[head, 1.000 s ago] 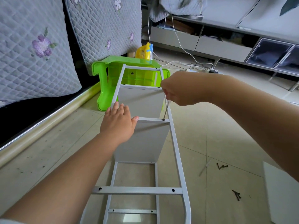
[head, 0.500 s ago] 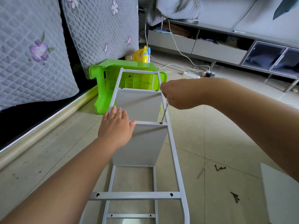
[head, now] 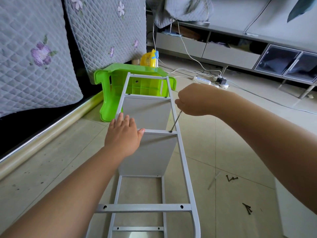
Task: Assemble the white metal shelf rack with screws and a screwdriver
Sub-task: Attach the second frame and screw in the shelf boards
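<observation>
The white metal rack (head: 180,152) lay on its side on the floor, its far end up against the green plastic stool (head: 109,93). The step in hand was, by my reading, driving a screw into the middle crossbar (head: 157,133), at its right end where it meets the long side rail. The right hand (head: 190,103) was curled tight round the handle of the screwdriver (head: 175,121), whose thin shaft slanted down from the fist to the screw hole (head: 171,131); the tip sat in or on the hole, though I could not make out the screw head itself. The left hand (head: 122,136) lay flat, fingers straight and together, pressing on the left part of the same crossbar and on the white shelf panel (head: 145,152) under it, the thumb resting along the bar.

What seemed to be called for next was more turning with steady downward pressure while the flat hand kept the panel from shifting, then a move to another hole; the nearer crossbar (head: 144,207) showed two open holes. Loose dark screws (head: 231,178) lay on the tiles to the right of the rack.

Compared with a second earlier, the right hand had drawn up and rightward from the rail, so more of the shaft showed and it leaned more. The left hand had hardly shifted on the bar.
</observation>
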`<state>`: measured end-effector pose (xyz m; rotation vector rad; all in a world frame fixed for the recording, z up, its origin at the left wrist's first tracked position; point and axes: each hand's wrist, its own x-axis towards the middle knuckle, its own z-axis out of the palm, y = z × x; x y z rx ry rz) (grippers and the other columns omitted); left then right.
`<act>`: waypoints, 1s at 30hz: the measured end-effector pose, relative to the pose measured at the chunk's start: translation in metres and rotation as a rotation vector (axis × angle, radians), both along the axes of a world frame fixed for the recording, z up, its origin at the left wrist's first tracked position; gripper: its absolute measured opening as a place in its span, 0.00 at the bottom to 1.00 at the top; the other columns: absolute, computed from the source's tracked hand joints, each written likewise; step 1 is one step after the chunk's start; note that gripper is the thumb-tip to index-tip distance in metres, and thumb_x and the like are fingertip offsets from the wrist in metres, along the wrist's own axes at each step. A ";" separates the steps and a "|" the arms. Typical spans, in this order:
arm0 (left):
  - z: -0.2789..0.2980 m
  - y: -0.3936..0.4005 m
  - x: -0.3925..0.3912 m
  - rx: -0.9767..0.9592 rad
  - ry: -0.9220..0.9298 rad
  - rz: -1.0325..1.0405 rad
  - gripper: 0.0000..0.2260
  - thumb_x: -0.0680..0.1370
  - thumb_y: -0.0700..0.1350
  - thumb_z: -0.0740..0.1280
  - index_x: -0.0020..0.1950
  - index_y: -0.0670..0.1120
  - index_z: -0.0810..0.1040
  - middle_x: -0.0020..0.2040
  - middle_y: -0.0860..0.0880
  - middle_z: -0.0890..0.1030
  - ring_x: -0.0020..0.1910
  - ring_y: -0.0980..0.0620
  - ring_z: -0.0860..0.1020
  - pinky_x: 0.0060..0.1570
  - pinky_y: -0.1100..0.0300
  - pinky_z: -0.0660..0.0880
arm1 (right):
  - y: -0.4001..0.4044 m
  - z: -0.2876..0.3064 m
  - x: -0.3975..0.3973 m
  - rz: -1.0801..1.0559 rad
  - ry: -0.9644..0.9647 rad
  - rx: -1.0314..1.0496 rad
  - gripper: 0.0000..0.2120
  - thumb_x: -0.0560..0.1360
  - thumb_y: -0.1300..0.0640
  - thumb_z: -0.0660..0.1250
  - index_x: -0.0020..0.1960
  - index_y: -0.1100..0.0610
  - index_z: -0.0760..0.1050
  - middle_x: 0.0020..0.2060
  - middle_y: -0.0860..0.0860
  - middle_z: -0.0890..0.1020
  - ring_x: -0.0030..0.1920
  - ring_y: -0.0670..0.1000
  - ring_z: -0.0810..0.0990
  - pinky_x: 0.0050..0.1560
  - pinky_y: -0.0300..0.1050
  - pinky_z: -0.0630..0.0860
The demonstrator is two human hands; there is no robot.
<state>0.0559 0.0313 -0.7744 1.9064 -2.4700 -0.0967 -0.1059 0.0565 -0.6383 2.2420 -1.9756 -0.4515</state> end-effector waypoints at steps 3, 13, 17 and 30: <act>0.000 0.000 0.000 -0.001 0.020 -0.009 0.26 0.82 0.55 0.45 0.75 0.42 0.53 0.76 0.44 0.52 0.76 0.46 0.44 0.72 0.50 0.46 | 0.004 0.004 -0.005 0.016 -0.135 0.090 0.05 0.79 0.59 0.53 0.45 0.58 0.59 0.34 0.49 0.64 0.43 0.54 0.67 0.42 0.45 0.63; -0.010 -0.002 0.005 -0.370 0.260 -0.352 0.08 0.65 0.39 0.66 0.39 0.43 0.84 0.39 0.46 0.84 0.47 0.38 0.82 0.48 0.33 0.70 | 0.012 0.010 0.003 0.207 0.071 0.004 0.12 0.79 0.55 0.56 0.54 0.62 0.73 0.44 0.56 0.75 0.46 0.57 0.74 0.41 0.44 0.67; -0.008 -0.003 0.004 -0.353 0.229 -0.357 0.07 0.62 0.39 0.65 0.34 0.42 0.82 0.31 0.45 0.81 0.36 0.43 0.83 0.49 0.37 0.73 | 0.011 0.012 0.006 0.170 0.102 0.003 0.13 0.80 0.55 0.55 0.50 0.63 0.74 0.32 0.51 0.67 0.41 0.54 0.68 0.40 0.43 0.64; -0.002 -0.004 -0.003 -0.127 0.161 -0.208 0.08 0.80 0.42 0.56 0.50 0.41 0.73 0.45 0.43 0.76 0.50 0.43 0.73 0.42 0.53 0.68 | 0.006 0.008 0.010 0.053 0.070 0.058 0.19 0.81 0.53 0.49 0.35 0.61 0.63 0.31 0.49 0.64 0.41 0.53 0.68 0.43 0.43 0.66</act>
